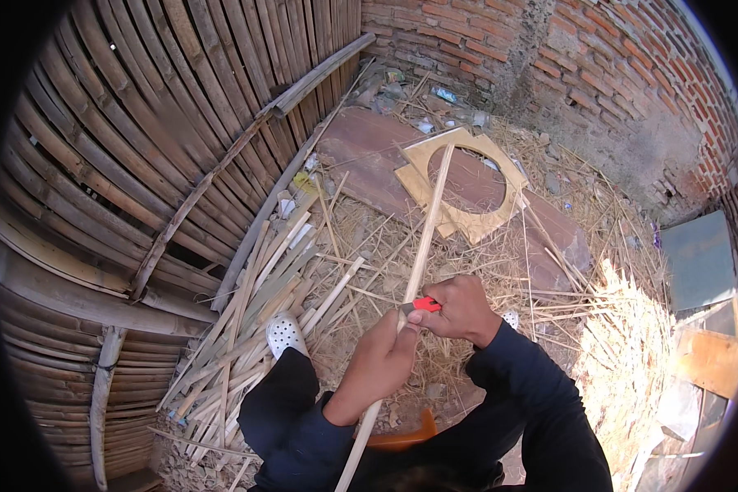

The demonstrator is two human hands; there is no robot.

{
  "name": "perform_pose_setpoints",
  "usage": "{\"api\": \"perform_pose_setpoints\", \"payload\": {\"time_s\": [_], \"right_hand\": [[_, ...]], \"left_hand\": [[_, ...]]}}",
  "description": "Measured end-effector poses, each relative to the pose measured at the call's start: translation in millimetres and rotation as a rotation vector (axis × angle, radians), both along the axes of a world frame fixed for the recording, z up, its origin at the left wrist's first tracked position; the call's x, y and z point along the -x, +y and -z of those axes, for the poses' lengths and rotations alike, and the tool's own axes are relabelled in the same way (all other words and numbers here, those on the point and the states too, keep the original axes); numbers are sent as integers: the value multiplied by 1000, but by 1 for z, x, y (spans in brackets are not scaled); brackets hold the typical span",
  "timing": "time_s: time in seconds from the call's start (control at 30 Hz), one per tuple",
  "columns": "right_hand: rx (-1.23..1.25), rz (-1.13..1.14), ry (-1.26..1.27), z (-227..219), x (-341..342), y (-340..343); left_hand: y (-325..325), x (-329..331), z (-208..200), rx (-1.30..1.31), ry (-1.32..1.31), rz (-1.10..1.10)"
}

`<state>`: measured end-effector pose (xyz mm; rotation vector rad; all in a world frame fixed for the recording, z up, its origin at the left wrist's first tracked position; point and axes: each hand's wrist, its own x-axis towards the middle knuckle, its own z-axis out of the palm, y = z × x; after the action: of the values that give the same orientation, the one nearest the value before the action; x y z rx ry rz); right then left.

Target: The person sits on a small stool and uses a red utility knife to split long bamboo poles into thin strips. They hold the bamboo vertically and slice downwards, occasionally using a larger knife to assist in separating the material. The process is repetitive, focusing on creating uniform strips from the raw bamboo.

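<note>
The left hand [379, 361] hides some of the strip [429, 225].

A strip [426, 238] runs through the left hand [381, 358], with a tool [425, 304] in the right hand [465, 310] against it. Beyond, a board [472, 226] lies partly over a plank [359, 148], before a brick wall [586, 74]. Sticks [242, 328] pile at left beside a slatted wall [155, 107]; a panel [699, 258] stands far right.

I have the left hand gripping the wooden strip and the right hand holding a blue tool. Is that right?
Not quite: the tool shows red, not blue, in the head view. The left hand does grip the wooden strip, and the right hand holds the tool.
</note>
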<state>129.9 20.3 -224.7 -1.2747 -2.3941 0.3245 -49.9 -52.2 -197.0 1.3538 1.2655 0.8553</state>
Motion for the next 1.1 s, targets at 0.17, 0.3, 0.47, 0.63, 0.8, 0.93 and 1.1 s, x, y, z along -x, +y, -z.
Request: {"api": "perform_pose_setpoints", "payload": {"time_s": [0.17,0.3,0.47,0.63,0.8,0.93,1.1], "right_hand": [[-71,-4,46,7,-11,17],[-108,93,7,7,-26,28],[-16,344,51,20,-63,48],[0,108,31,0,-34,-2],[-112,217,16,7,-63,23],[-213,140,32,8,-62,20],[-210,293,-36,13,-88,36]], "left_hand": [[9,-10,-8,-38,125,-3],[17,-21,-3,-112,156,7],[0,-30,-17,-73,204,111],[-14,-20,-18,-120,202,126],[-37,-22,-28,-42,200,171],[-48,-20,-19,-125,242,175],[-70,-16,-24,-60,195,219]]}}
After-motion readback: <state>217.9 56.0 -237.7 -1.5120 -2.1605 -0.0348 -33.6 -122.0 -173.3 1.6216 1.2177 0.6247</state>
